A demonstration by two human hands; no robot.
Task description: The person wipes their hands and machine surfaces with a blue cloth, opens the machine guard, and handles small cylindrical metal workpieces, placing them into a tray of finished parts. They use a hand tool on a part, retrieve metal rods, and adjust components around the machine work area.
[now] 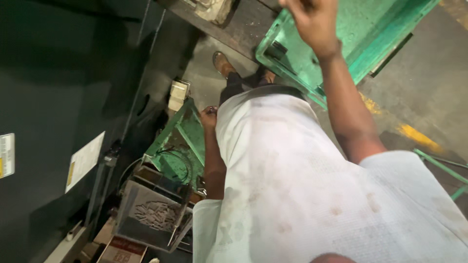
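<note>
Right hand (312, 19) raised over the green crate (360, 34), grip blurred, state undeterminable. Left hand (209, 117) hangs beside the green metal frame (187, 136), fingers curled, holding nothing visible.

- To your left, a white rectangular label (7, 155) with a yellow strip sits on the dark machine wall.
- Beside it, a white paper sheet (85, 160) (yellow edge) hangs tilted.
- Below, a red-and-white carton (122, 251).

Green frame (292, 58) — painted metal, scuffed, worn; shirt (292, 185) — white cloth, stained; floor (429, 83) — rough concrete
</note>
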